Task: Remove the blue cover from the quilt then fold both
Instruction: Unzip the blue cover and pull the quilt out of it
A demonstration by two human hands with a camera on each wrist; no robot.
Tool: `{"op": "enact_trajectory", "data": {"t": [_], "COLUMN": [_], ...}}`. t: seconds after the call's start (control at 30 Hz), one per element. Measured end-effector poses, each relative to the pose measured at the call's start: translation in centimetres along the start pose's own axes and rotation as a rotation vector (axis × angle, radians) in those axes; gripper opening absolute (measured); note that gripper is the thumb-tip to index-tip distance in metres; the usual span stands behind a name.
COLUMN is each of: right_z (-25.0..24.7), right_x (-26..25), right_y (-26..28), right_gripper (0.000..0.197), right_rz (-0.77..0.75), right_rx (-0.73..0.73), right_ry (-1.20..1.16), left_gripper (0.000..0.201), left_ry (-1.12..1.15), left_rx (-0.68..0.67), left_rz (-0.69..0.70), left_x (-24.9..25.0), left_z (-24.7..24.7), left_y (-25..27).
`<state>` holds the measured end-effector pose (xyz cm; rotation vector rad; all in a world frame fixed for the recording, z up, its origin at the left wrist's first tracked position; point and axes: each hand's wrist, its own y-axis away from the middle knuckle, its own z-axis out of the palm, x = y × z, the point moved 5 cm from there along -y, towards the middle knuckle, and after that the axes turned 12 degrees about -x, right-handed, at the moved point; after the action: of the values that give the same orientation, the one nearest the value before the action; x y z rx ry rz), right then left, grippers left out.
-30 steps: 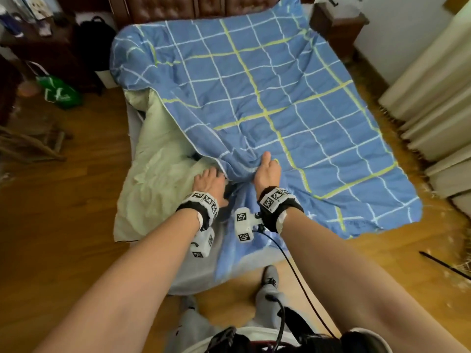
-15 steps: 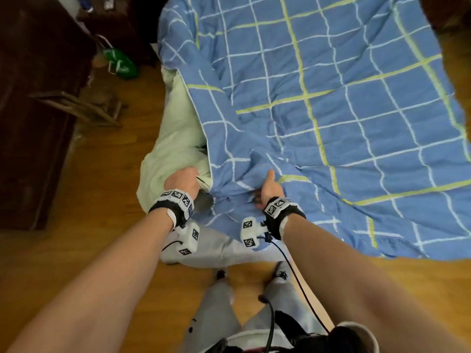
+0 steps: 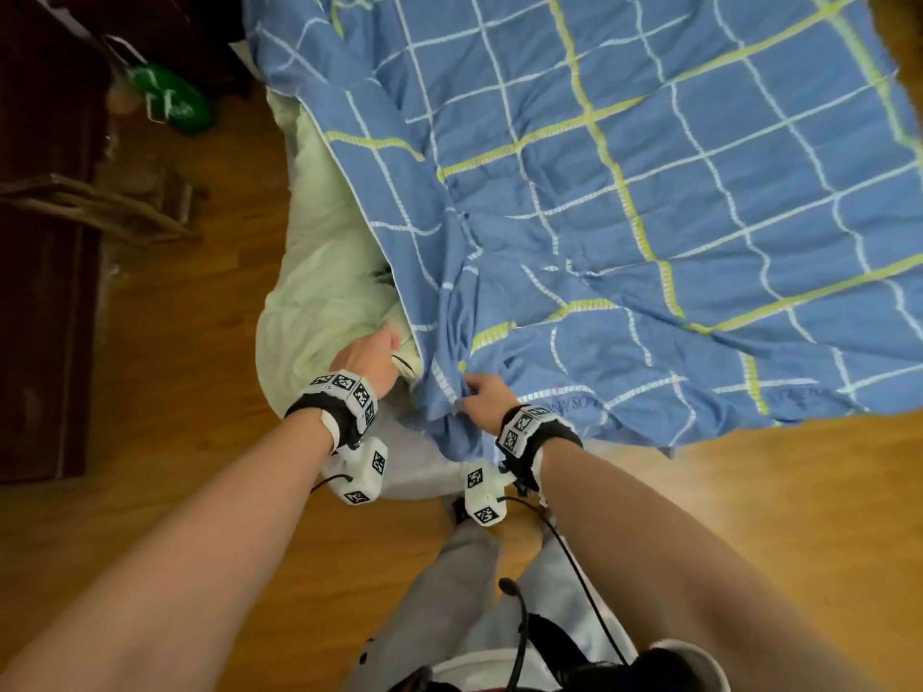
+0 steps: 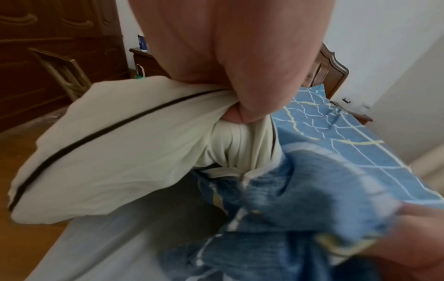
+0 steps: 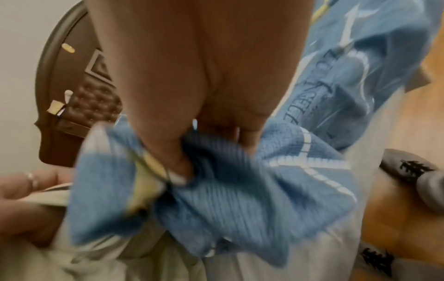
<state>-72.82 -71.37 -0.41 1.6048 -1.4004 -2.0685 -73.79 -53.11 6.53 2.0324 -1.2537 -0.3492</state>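
Lower centre of frame: left hand [image 3: 369,357] grips the pale quilt [image 3: 319,272]; right hand [image 3: 482,392] bunches the blue cover [image 3: 649,192]. The quilt, apparently partly inside, may snag at the opening.

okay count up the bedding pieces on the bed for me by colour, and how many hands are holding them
Blue checked cover: 1, pinched by the right hand
Pale green quilt: 1, gripped by the left hand
Grey sheet on the mattress: 1
Hands holding bedding: 2
Total: 3 bedding pieces, 2 hands
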Motion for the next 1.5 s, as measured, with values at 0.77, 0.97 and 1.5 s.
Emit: {"op": "enact_trajectory", "data": {"t": [0.77,0.97,1.5], "right_z": [-4.4,-14.8,-31.0], "right_x": [7.5,11.4,15.3], "right_y": [3.1,10.9,19.0], "right_gripper": [0.056,0.056,0.042], "right_rz": [0.409,0.436,0.454], "right_rx": [0.480,0.832,1.141], "right_ry": [0.132,0.002,-0.180], "left_gripper": [0.089,0.048,0.044], "left_ry": [-0.167,-0.141,-0.088], "left_rx": [0.021,0.033,-0.091], "left_rz": [-0.088,-0.209,-0.258], "left_x": [-2.7,-2.9,10.7], "left_z": [3.4,2.3,8.3], "left_y": [0.6,-0.6,-5.2]}}
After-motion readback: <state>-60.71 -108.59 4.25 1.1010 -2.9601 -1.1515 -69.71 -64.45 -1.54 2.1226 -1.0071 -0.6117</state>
